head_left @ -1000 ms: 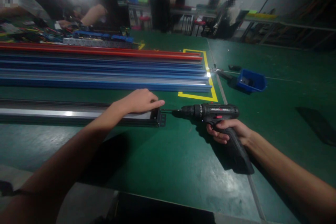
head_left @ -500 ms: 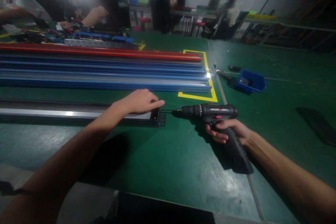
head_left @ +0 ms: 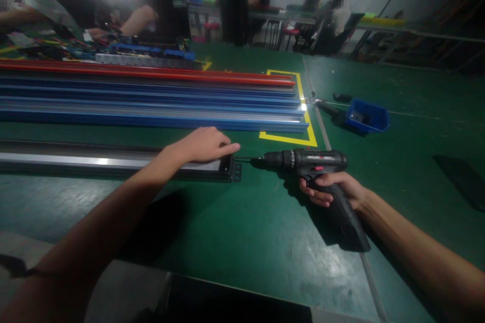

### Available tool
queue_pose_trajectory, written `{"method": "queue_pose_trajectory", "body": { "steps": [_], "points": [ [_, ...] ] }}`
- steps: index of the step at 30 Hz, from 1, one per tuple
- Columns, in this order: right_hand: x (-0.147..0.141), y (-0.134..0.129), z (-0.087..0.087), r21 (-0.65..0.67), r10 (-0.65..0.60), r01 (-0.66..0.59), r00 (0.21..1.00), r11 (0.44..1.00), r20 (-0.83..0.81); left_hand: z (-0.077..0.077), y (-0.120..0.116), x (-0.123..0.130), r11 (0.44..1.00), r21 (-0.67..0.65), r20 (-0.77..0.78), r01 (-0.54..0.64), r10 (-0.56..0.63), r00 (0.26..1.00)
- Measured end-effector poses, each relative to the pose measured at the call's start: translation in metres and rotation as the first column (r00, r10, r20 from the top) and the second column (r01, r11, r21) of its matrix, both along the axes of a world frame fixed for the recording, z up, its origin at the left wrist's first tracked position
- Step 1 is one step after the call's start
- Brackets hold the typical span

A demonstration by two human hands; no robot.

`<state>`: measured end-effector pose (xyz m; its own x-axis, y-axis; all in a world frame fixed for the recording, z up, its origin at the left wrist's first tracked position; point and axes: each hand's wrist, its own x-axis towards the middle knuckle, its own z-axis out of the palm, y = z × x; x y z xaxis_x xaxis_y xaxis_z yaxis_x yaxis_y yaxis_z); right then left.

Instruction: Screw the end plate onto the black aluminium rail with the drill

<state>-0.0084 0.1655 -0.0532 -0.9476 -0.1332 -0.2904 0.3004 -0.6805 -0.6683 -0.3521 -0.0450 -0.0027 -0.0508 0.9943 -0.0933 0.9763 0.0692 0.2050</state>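
A long black profile (head_left: pixel 113 172) with a silver strip lies on the green table, its end cap (head_left: pixel 230 167) at mid-frame. My left hand (head_left: pixel 206 145) is wrapped over the profile near that end, thumb stretched toward the cap's top corner; its other fingers are partly hidden. To the right, my right hand (head_left: pixel 329 186) grips a black cordless drill (head_left: pixel 322 160) by its handle, a finger near the trigger. The drill lies level, and its long thin bit points left, the tip at the end cap.
Blue profiles (head_left: pixel 151 111) and red profiles (head_left: pixel 151 70) lie behind, their ends inside yellow tape (head_left: pixel 288 140). A blue bin (head_left: pixel 367 116) and a dark tool (head_left: pixel 328 108) are at the right. People work beyond, near wires at the back left.
The whole view has shifted slightly, so things sit a little further right. Both hands keep their hold, and the drill stays at the end cap.
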Motion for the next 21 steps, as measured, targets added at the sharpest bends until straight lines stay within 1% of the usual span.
{"method": "queue_pose_trajectory", "body": {
  "steps": [5, 13, 21],
  "points": [
    [-0.0011, -0.0009, 0.0004, 0.003, 0.002, -0.002, 1.000, 1.000, -0.020, -0.0013, -0.0002, -0.0009, 1.000, -0.011, 0.030, -0.023, 0.023, 0.999],
    [0.0006, 0.0010, -0.0021, -0.021, 0.002, -0.002, 1.000, 1.000, -0.014, -0.0017, -0.0007, -0.0012, 1.000, 0.002, 0.022, -0.018, 0.018, 1.000],
    [-0.0003, 0.0001, -0.0022, 0.003, 0.008, -0.008, 0.999, 1.000, -0.043, -0.0033, 0.0002, -0.0017, 1.000, 0.016, 0.023, -0.012, 0.012, 1.000]
  ]
}}
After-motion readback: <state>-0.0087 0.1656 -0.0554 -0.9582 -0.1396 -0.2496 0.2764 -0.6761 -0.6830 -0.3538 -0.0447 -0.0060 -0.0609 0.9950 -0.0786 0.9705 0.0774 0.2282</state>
